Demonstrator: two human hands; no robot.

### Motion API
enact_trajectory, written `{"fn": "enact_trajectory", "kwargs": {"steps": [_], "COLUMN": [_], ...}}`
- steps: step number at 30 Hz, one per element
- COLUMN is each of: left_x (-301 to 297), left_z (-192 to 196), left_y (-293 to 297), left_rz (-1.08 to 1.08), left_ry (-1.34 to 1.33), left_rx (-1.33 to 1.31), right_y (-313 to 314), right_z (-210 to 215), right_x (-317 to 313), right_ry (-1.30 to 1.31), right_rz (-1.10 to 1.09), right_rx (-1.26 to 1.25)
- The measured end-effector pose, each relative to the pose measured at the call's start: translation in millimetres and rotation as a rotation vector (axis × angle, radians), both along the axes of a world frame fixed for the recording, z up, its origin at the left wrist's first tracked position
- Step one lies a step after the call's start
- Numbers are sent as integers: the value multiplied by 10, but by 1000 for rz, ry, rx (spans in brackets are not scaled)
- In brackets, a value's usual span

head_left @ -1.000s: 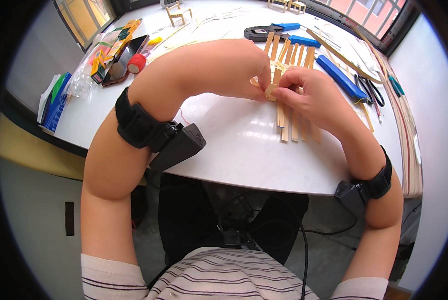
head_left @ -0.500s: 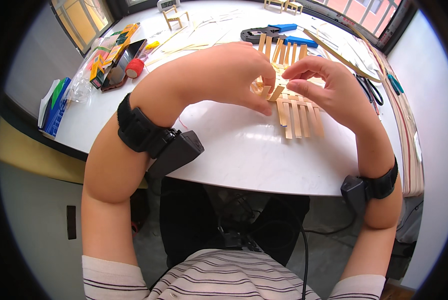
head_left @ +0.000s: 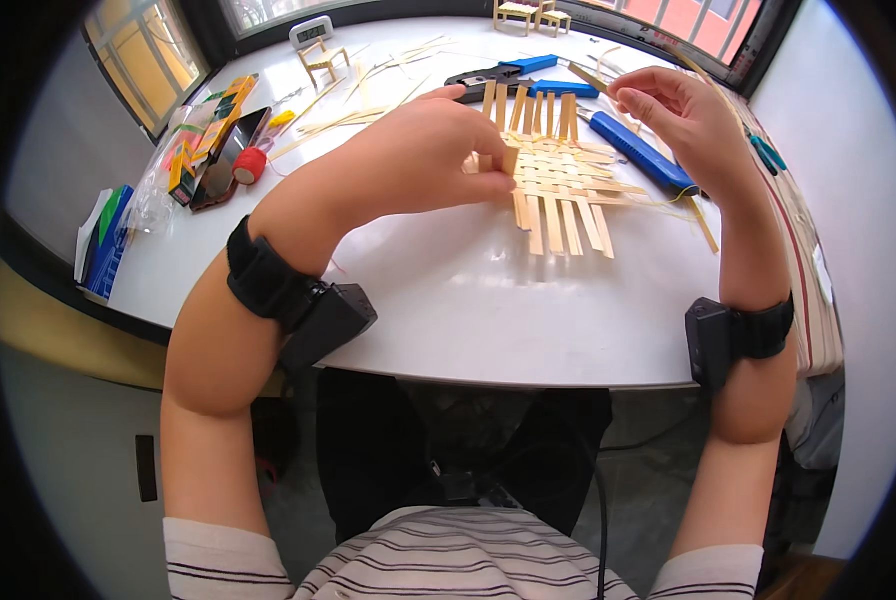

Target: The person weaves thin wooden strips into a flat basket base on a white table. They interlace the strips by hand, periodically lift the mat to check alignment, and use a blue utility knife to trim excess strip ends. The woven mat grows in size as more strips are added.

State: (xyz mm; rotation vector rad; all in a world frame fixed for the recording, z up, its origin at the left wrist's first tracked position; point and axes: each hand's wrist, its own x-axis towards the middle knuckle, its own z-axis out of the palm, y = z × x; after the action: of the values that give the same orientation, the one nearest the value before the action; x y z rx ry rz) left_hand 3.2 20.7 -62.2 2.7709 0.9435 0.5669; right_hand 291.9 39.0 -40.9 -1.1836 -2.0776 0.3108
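A woven mat of pale bamboo strips (head_left: 553, 170) lies on the table, loose strip ends sticking out on several sides. At its left edge, my left hand (head_left: 438, 150) is closed on the end of a bamboo strip (head_left: 511, 160), thumb and fingers pinching it. To the right of the mat and raised above the table, my right hand (head_left: 683, 120) has thumb and fingertips pressed together; whatever is between them, if anything, is too thin to tell. Beneath it lies a blue utility knife (head_left: 643, 150). A thin yellow thread (head_left: 690, 208) trails near the knife's end.
Behind the mat lies a crimping tool with blue handles (head_left: 528, 78). Miniature chairs (head_left: 323, 62) and a small clock (head_left: 313, 32) stand at the back. On the left are a red thread roll (head_left: 250, 165), a dark phone (head_left: 230, 165) and small boxes (head_left: 230, 105). Loose strips (head_left: 368, 100) lie around.
My right hand has moved away from the mat, up and to the right, uncovering the blue knife. My left hand has shifted slightly left and stays at the mat's edge.
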Motion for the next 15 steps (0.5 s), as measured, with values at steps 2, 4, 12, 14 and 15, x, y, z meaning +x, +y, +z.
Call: {"fn": "enact_trajectory", "kwargs": {"steps": [2, 4, 12, 14, 15], "left_x": [-21, -27, -98, -103, -96], "left_z": [43, 26, 172, 167, 173], "left_y": [2, 54, 85, 110, 108], "left_rz": [16, 31, 60, 58, 62], "left_ry": [-43, -96, -365, -401, -419], "left_rx": [44, 65, -254, -321, -368], "right_y": [30, 64, 6, -1, -7], "right_z": [14, 33, 102, 45, 52], "right_x": [55, 136, 312, 290, 269], "right_ry": [21, 42, -178, -132, -97], "right_rz": [-12, -30, -57, -32, -10], "right_rx": [-14, -33, -303, -304, -383]}}
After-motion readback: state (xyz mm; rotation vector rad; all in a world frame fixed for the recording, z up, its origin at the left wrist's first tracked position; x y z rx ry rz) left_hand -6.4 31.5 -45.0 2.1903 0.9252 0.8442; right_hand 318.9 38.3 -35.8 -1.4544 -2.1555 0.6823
